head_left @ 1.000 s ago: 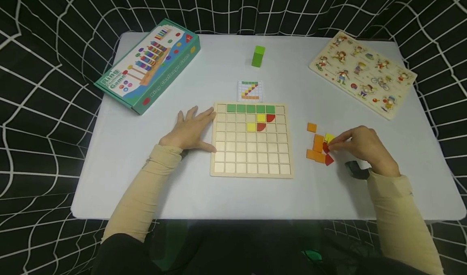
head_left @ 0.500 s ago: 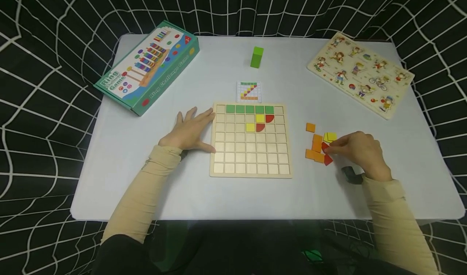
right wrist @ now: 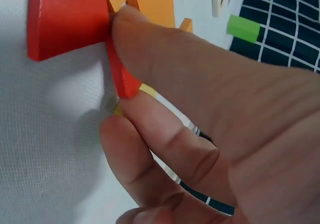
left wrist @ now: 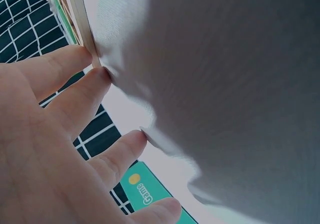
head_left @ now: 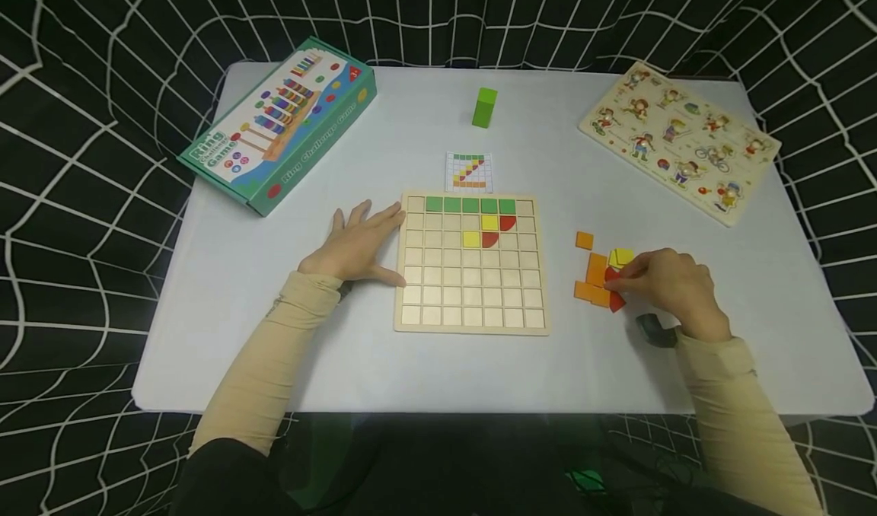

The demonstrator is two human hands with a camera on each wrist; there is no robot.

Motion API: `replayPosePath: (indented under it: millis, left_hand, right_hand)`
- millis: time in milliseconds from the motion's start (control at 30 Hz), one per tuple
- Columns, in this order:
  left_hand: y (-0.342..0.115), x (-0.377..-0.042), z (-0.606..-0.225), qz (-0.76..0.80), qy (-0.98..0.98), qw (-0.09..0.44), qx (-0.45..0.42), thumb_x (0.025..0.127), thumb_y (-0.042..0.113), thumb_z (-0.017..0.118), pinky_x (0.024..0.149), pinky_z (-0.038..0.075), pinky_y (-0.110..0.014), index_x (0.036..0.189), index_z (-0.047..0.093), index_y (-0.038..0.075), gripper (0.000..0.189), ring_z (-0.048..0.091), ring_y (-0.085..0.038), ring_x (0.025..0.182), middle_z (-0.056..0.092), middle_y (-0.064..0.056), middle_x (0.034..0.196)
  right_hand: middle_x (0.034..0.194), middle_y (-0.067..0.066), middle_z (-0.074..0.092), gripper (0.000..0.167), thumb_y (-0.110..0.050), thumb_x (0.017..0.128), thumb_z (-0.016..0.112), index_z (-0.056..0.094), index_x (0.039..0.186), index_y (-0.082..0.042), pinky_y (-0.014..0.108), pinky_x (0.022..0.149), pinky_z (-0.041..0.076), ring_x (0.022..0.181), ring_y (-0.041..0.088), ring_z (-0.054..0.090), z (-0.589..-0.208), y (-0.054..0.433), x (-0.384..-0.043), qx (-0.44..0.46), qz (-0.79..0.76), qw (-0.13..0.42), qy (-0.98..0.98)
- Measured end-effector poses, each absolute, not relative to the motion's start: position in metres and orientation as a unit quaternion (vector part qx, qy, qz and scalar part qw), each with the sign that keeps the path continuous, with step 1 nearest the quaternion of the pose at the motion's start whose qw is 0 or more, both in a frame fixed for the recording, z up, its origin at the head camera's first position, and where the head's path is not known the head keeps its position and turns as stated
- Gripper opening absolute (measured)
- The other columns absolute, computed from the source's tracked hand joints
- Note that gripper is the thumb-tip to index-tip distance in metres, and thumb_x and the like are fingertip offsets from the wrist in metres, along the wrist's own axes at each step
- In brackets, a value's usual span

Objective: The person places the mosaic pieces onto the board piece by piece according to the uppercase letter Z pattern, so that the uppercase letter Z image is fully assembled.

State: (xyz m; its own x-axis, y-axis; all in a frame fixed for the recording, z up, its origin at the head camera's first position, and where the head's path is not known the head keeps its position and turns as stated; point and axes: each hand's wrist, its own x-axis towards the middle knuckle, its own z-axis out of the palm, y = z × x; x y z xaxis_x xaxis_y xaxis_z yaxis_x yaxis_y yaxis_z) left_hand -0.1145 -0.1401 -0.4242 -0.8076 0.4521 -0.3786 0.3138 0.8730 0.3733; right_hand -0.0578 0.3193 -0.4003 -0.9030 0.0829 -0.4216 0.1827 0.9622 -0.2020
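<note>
A red piece point(right wrist: 122, 78) sits in the loose pile on the right of the tabletop point(head_left: 411, 371), pinched between thumb and finger of the right hand point(head_left: 674, 284). A second red piece point(right wrist: 67, 21) lies right beside it, with orange tiles point(head_left: 597, 269) to the left and yellow tiles point(head_left: 622, 257) on the far side; so tight a cluster could be dragged along or scattered by the lift. The hold looks narrow, so the piece might slip or twist, its curved edge ending up wrongly turned. Farther left, the grid board point(head_left: 438, 295) could slide right if the left hand point(head_left: 356, 250), fingers spread and grasping nothing, pushes its left edge too hard
</note>
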Motion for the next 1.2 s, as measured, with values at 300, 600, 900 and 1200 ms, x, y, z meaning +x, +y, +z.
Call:
replayPosePath:
  millis: [300,600,900,1200]
  left_hand:
    - [-0.141,-0.115,-0.426,0.149,0.939,0.238,0.201,0.075,0.058,0.085,0.122,0.001,-0.081,0.167,0.021,0.017,0.118,-0.001,-0.047,0.162,0.011,0.001,0.177]
    - [-0.142,-0.115,-0.427,0.145,0.939,0.239,0.202,0.076,0.058,0.084,0.122,0.002,-0.081,0.166,0.020,0.017,0.118,0.000,-0.048,0.162,0.010,-0.001,0.177]
    - [-0.141,-0.115,-0.427,0.144,0.938,0.237,0.207,0.076,0.058,0.084,0.121,0.003,-0.082,0.166,0.021,0.016,0.118,0.002,-0.049,0.161,0.011,-0.002,0.177]
    - [-0.141,-0.117,-0.426,0.142,0.939,0.233,0.208,0.077,0.058,0.084,0.121,0.005,-0.081,0.166,0.021,0.016,0.117,0.002,-0.048,0.162,0.012,0.000,0.177]
  right_hand:
    - [0.094,0.017,0.072,0.039,-0.040,0.082,0.082,0.068,0.093,-0.006,0.035,0.063,0.036,0.082,0.030,0.056,-0.398,0.321,-0.061,0.063,-0.141,0.205,0.967]
    - [0.111,0.025,0.072,0.032,-0.034,0.089,0.079,0.066,0.096,-0.007,0.034,0.065,0.037,0.093,0.034,0.062,-0.385,0.317,-0.074,0.038,-0.172,0.220,0.959]
    - [0.116,0.025,0.070,0.022,-0.020,0.095,0.072,0.071,0.106,-0.001,0.025,0.070,0.046,0.107,0.042,0.067,-0.380,0.292,-0.092,0.000,-0.205,0.245,0.948]
    - [0.119,0.025,0.072,0.029,-0.018,0.097,0.071,0.072,0.118,0.002,0.019,0.070,0.051,0.103,0.033,0.069,-0.378,0.262,-0.109,-0.068,-0.256,0.238,0.934]
